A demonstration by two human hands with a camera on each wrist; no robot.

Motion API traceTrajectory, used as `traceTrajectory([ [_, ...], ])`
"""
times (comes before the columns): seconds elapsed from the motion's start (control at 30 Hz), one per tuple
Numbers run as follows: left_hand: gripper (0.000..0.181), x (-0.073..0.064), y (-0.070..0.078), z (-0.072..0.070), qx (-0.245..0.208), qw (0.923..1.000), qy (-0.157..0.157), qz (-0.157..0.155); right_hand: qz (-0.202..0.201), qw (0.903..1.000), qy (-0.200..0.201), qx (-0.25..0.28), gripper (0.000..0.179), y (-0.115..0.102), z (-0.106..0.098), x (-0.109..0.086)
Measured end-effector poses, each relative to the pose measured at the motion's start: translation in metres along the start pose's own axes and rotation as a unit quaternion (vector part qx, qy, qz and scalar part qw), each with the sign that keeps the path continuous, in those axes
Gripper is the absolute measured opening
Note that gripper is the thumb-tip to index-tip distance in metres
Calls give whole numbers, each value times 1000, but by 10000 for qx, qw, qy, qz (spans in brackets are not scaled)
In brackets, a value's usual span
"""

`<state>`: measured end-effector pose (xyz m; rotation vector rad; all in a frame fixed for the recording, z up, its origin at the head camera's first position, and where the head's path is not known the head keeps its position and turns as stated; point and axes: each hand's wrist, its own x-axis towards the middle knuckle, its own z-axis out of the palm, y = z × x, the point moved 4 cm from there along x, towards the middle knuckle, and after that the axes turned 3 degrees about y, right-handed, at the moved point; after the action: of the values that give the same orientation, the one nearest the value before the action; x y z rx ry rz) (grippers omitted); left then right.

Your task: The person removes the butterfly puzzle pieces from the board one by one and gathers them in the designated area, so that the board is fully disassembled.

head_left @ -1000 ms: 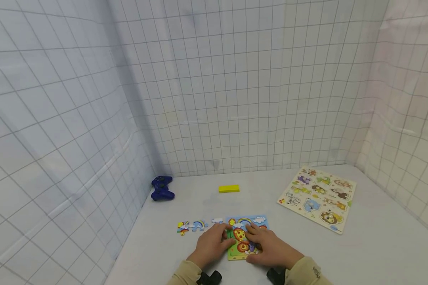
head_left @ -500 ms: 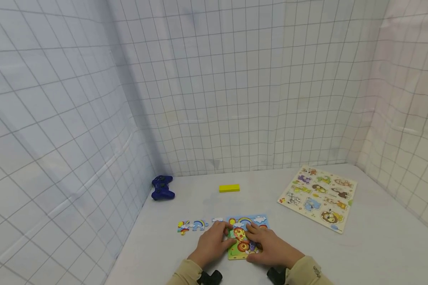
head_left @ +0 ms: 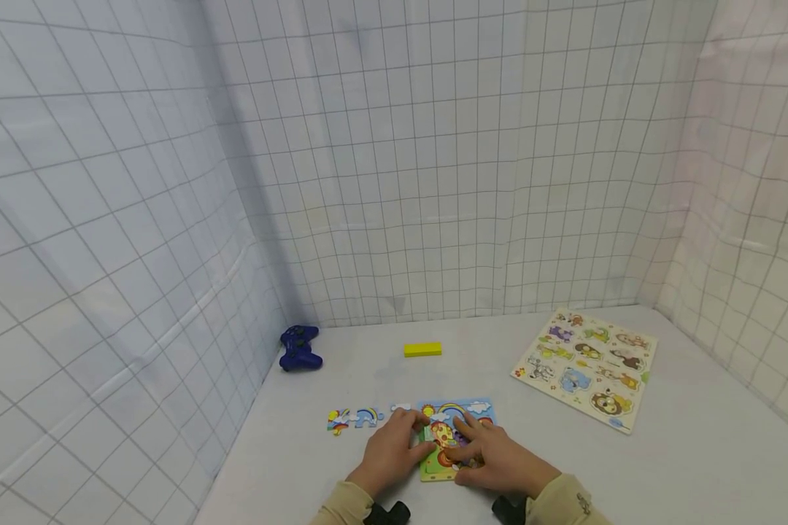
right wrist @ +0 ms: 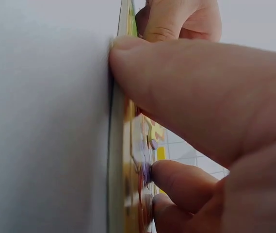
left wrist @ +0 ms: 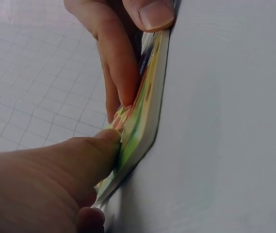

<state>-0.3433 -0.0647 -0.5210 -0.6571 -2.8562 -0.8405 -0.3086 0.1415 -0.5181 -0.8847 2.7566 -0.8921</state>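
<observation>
A small tray jigsaw puzzle (head_left: 455, 406) with a rainbow, sun and cartoon animal lies on the table in the head view. At its left side my left hand (head_left: 392, 450) grips the tray's edge, thumb on top and fingers curled by the edge. My right hand (head_left: 495, 456) lies over the right half, fingertips pressing the picture and thumb (right wrist: 133, 58) against the near edge, as the right wrist view shows. Both hands cover parts of the picture. Loose puzzle pieces (head_left: 368, 416) lie to the left; one cloud piece (head_left: 400, 407) sits just beyond my left hand.
A blue game controller (head_left: 299, 348) lies at the far left of the white table (head_left: 289, 467). Near the back sits a yellow block (head_left: 423, 350). An animal puzzle board (head_left: 587, 368) rests at the right. Grid-patterned cloth (head_left: 400, 182) hangs behind and on both sides.
My right hand's fingers have shifted on the picture, one fingertip reaching lower and further left. The left hand and the tray stay in place.
</observation>
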Motion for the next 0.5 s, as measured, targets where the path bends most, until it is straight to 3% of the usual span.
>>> traceTrajectory([
  [0.5, 38, 2, -1, 3, -939, 9953, 195, 151, -103, 9999, -8, 50, 44, 2, 1, 1],
])
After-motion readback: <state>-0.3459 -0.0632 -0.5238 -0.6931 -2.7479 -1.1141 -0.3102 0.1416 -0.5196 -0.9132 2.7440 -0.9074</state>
